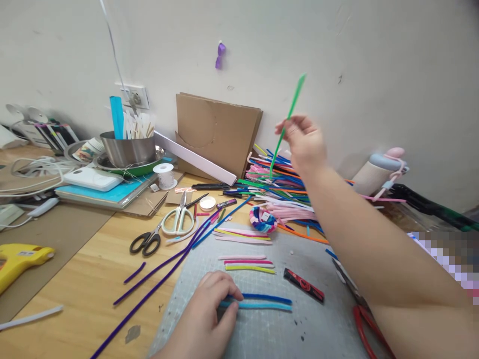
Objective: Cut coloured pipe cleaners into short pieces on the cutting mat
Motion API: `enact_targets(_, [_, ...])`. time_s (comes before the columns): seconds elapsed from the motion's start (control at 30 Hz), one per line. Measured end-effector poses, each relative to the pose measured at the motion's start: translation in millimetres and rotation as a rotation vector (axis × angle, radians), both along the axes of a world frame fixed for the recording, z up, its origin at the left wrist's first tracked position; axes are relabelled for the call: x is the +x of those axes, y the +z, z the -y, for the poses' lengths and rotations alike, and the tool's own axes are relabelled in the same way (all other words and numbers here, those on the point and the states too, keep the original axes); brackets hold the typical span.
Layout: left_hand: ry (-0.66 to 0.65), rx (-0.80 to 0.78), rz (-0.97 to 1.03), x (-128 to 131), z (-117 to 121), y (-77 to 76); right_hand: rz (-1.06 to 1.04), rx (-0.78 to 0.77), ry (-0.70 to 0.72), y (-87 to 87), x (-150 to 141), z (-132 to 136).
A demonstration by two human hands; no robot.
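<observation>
My right hand is raised in front of the wall, pinching a bright green pipe cleaner that stands nearly upright with a bent lower end. Low on the grey cutting mat, my left hand has thumb and fingers closed around the left ends of a dark blue pipe cleaner and a light blue pipe cleaner. Those ends are hidden under the fingers. Just beyond lie short pink, magenta and yellow-green pieces in a row. A braided multicoloured ring rests at the mat's far edge.
A large pile of pipe cleaners lies behind the mat. Red-handled scissors sit under my right forearm. A black-and-red tube is on the mat. Leftward are green-handled scissors, black scissors, a yellow glue gun and long purple pipe cleaners.
</observation>
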State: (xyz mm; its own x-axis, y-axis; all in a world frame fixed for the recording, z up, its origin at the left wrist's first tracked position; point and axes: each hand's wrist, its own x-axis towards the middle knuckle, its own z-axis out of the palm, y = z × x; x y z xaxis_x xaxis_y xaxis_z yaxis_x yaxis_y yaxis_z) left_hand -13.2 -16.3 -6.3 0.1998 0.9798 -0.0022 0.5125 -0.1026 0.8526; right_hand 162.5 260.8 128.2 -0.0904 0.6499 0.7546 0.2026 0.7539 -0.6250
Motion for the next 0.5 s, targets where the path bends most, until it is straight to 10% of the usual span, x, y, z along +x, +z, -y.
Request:
enact_targets(0.1, [0.016,0.018,0.009,-1.4,0.3,0.4,-0.141,0.224,0.028,42.5,10.7,65.4])
enact_targets(0.23, [0.091,0.072,0.055,-5.0,1.3,-1.4,0.319,0.435,-0.509,46.9,33.5,151.6])
enact_targets(0.33, [0.273,0.101,0.136,-8.7,2.4,-2.6,0.856,0.31,-0.276,4.1,48.7,195.1])
enact_targets(0.5, [0.422,0.105,0.204,-13.1,2.9,2.9,1.018,-0.147,0.102,-92.7,58.3,244.2])
